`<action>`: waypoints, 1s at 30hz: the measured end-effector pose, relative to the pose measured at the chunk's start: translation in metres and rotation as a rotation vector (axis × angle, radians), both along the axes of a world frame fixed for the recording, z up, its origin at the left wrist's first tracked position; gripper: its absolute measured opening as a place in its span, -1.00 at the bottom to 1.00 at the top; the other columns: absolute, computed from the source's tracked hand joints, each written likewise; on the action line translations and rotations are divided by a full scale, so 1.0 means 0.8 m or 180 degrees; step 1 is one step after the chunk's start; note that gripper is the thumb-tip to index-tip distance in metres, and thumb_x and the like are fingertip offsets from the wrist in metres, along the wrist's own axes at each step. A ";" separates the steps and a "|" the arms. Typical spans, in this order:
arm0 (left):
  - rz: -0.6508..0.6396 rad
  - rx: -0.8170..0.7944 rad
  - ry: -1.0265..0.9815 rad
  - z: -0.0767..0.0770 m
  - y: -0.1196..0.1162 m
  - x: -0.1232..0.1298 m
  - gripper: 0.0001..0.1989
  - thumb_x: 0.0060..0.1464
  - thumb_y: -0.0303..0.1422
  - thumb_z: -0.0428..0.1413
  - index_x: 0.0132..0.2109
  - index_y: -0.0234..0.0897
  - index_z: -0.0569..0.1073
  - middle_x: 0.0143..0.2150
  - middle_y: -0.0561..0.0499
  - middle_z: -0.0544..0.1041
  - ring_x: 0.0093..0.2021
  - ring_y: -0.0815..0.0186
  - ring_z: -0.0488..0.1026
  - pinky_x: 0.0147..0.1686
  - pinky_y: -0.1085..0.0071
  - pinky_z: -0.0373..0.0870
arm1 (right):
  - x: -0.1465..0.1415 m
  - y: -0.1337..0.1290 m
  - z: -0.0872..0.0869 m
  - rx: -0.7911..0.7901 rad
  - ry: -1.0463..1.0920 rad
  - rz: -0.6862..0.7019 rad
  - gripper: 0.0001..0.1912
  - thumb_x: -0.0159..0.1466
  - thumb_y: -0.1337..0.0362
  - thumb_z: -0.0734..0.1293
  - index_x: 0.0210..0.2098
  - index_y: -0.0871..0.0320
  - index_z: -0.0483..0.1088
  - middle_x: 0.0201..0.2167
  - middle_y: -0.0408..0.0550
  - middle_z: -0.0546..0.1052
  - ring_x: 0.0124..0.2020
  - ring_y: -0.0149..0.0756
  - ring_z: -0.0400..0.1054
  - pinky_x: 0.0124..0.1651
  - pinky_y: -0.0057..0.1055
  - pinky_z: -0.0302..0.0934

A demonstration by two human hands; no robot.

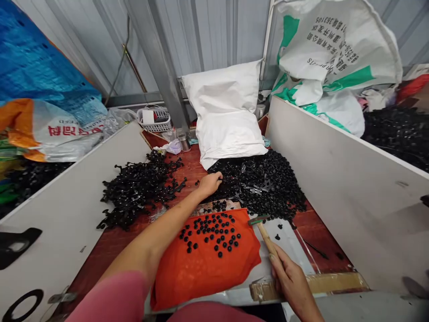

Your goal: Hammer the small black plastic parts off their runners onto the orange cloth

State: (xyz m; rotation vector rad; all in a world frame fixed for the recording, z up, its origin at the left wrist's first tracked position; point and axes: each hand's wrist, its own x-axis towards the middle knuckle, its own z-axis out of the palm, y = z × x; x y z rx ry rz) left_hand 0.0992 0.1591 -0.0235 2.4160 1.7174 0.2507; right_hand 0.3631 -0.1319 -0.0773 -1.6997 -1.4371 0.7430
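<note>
My left hand (210, 184) is stretched forward to the near left edge of a heap of small black plastic parts (271, 183). Its fingers are curled together, and whatever they pinch is too small or hidden to name. In my right hand (288, 273) is a hammer (267, 237), gripped by its wooden handle, with a greenish head. That head lies over the right edge of a red-orange cloth (201, 277). Scattered on the cloth's far half are several round black caps (220, 254), apart from both hands.
A second heap of black branching parts (134, 192) is on the left. White partition boards (335, 179) flank the wooden tabletop (191, 161). A white sack (231, 112) stands behind the right heap. At the back are a metal can (184, 142) and a plastic basket (154, 125).
</note>
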 end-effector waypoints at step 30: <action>0.0467 -0.1117 -0.5091 0.063 -0.095 -0.116 -0.63 -0.01 -0.26 0.34 -0.25 -0.22 0.28 -0.51 0.16 0.46 -0.45 0.36 0.50 -0.26 0.32 0.56 | 0.008 -0.006 -0.031 -0.0950 0.1012 -0.0071 -0.21 0.32 -0.19 0.27 0.41 0.06 0.26 -0.59 -0.27 0.30 -0.63 -0.33 0.19 -0.58 -0.43 0.14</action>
